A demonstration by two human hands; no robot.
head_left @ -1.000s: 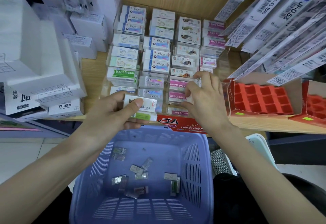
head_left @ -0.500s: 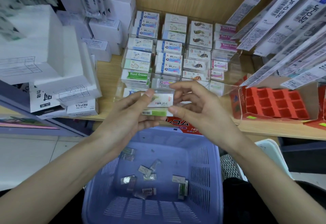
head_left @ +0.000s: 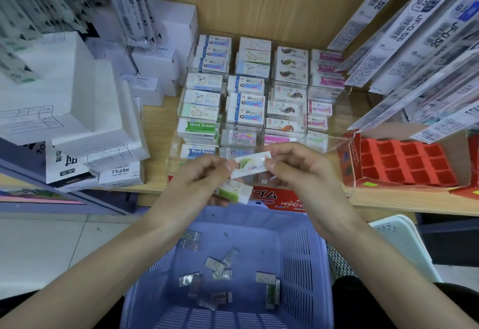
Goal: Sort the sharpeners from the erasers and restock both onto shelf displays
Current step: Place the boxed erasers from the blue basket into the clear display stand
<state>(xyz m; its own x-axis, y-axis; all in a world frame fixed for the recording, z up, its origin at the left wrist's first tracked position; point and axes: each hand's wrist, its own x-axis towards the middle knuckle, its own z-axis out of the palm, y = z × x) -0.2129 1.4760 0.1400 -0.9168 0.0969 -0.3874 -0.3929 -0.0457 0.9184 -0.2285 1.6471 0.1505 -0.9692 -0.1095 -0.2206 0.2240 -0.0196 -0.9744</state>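
Both hands meet over the shelf's front edge. My left hand (head_left: pixel 197 181) and my right hand (head_left: pixel 303 170) pinch the two ends of a white boxed eraser (head_left: pixel 250 165). A second eraser with a green sleeve (head_left: pixel 234 191) sits lower in my left hand's fingers. Behind them a clear tiered display (head_left: pixel 334 111) holds rows of boxed erasers (head_left: pixel 246 100). Below, a purple basket (head_left: pixel 298 248) contains several small metal sharpeners (head_left: pixel 217 266) in clear wrappers.
White refill boxes (head_left: pixel 85 134) are stacked at the left of the wooden shelf (head_left: pixel 155 121). A red compartment tray (head_left: pixel 404 163) stands at the right. Packaged pen refills (head_left: pixel 414 33) hang at the upper right. A white basket (head_left: pixel 399 233) sits beside the purple one.
My right hand left the display and came to the eraser held by my left hand. Now both hands pinch the top eraser, which has tilted, with the green one below.
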